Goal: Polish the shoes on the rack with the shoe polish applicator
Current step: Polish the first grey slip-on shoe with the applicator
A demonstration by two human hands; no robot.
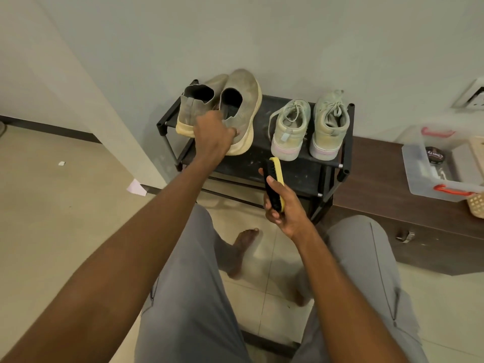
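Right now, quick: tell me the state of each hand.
Left hand: grips the heel of the grey slip-on shoe on the rack.
Right hand: holds the yellow-backed brush, bristles towards the left.

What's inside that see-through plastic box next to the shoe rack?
Inside the plastic box lies a round black polish tin with writing on its lid. The frame's edge cuts off the box's right side, so anything there can't be seen.
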